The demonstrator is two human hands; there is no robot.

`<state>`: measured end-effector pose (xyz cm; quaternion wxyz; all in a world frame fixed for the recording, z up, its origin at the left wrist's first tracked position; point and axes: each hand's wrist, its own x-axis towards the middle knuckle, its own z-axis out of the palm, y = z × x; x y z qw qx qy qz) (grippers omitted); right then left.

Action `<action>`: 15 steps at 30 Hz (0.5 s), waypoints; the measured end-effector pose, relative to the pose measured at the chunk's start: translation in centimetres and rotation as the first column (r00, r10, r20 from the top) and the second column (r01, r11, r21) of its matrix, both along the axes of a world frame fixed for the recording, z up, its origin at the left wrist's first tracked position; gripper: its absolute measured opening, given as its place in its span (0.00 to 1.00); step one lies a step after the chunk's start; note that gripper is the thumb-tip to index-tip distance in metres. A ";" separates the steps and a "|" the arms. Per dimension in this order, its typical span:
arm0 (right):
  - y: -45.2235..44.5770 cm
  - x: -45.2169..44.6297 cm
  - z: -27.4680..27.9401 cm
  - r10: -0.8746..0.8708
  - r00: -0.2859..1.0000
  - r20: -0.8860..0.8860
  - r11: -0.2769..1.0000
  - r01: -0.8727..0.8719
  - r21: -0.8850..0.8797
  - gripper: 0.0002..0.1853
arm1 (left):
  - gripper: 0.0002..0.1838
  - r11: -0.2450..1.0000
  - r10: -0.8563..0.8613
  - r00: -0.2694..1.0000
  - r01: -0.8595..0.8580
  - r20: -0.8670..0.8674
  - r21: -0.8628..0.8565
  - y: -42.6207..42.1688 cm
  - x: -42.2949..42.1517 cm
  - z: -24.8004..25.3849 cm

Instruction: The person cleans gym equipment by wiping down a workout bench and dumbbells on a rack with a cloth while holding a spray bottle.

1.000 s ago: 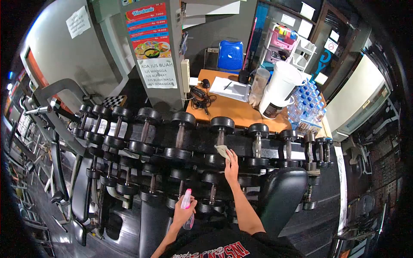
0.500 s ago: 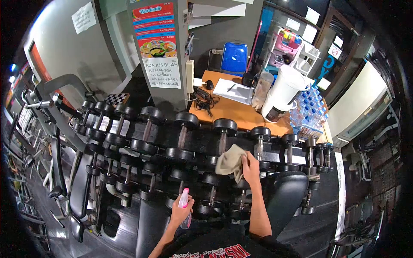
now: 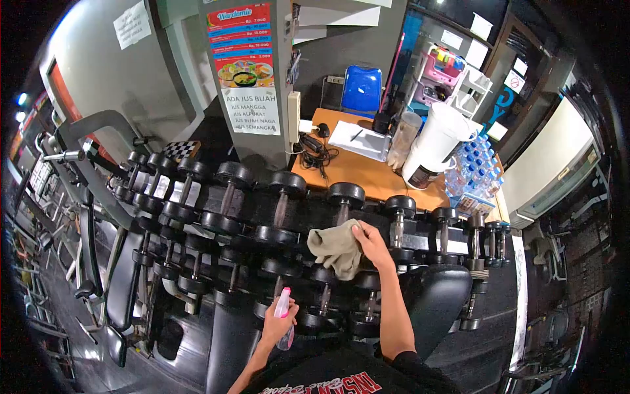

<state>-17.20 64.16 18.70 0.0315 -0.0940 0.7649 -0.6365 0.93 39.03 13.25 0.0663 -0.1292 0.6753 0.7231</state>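
My left hand [image 3: 279,320] is wrapped round a spray bottle [image 3: 283,305] with a pink and white top, held upright low in front of my body. In my right hand [image 3: 373,243], a grey-beige cloth [image 3: 336,247] is pinched at its upper right corner and hangs loosely to the left. The cloth covers the lower end of a black dumbbell [image 3: 346,194] on the upper rack row; whether it touches the dumbbell I cannot tell. Beneath the cloth, a lower-row dumbbell [image 3: 325,299] shows partly.
Two rows of dumbbells run across the rack. Behind it stands an orange table [image 3: 367,178] with a white bucket [image 3: 436,141], water bottles [image 3: 474,164], cables [image 3: 316,156] and papers [image 3: 357,140]. A black padded bench [image 3: 438,295] is close to my right arm. A blue chair [image 3: 362,90] is farther back.
My right hand has shifted slightly left and up, and the cloth has swung left and spread out. My left hand and the spray bottle have barely moved.
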 end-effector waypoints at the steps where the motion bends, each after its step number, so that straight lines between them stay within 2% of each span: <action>1: 0.2 -0.1 0.0 -0.006 1.000 0.026 0.991 0.009 -0.134 0.16 | 0.09 1.000 0.009 1.000 -0.009 0.010 0.009 0.0 0.0 0.1; 2: 0.9 -0.9 -1.0 -0.072 0.997 -0.029 0.997 0.072 0.014 0.15 | 0.09 1.000 0.016 1.000 -0.016 0.021 0.019 0.0 0.1 0.2; 3: 1.3 -1.6 -2.1 -0.072 0.997 -0.027 0.997 0.072 0.016 0.15 | 0.09 1.000 0.015 1.000 -0.016 0.023 0.021 0.1 0.0 0.4; 4: 1.4 -2.0 -2.6 -0.114 0.988 -0.101 0.930 0.142 0.339 0.16 | 0.08 1.000 0.012 1.000 -0.012 0.027 0.004 0.1 -0.1 0.6; 5: 1.6 -2.2 -3.1 -0.128 0.975 -0.184 0.757 0.216 0.617 0.17 | 0.08 1.000 0.009 0.999 -0.008 0.031 -0.014 0.1 -0.1 0.7; 6: 1.4 -1.6 -3.9 -0.157 0.977 -0.143 0.645 0.212 0.734 0.21 | 0.08 1.000 0.008 0.999 -0.007 0.031 -0.014 0.2 -0.1 0.5; 7: 1.0 -1.4 -5.7 -0.132 0.968 -0.215 0.530 0.252 0.810 0.24 | 0.08 1.000 0.002 0.999 -0.002 0.033 -0.008 0.2 -0.1 0.3; 9: -1.0 -0.8 -8.2 -0.127 0.915 -0.382 0.750 0.341 0.567 0.27 | 0.09 1.000 0.001 1.000 -0.001 0.031 -0.001 0.2 -0.3 -0.1; 12: -4.1 2.9 -7.0 0.024 0.903 -0.430 0.591 0.334 0.735 0.32 | 0.09 1.000 0.012 1.000 -0.012 0.029 -0.009 0.2 -0.3 -0.6; 13: -3.9 3.0 -7.5 0.028 0.904 -0.427 0.593 0.329 0.735 0.32 | 0.09 1.000 0.013 1.000 -0.013 0.025 -0.015 0.1 -0.3 -0.8; 15: -2.9 2.7 -8.5 0.050 0.889 -0.455 0.708 0.290 0.644 0.30 | 0.09 1.000 0.016 1.000 -0.016 0.024 -0.020 0.1 -0.1 -0.9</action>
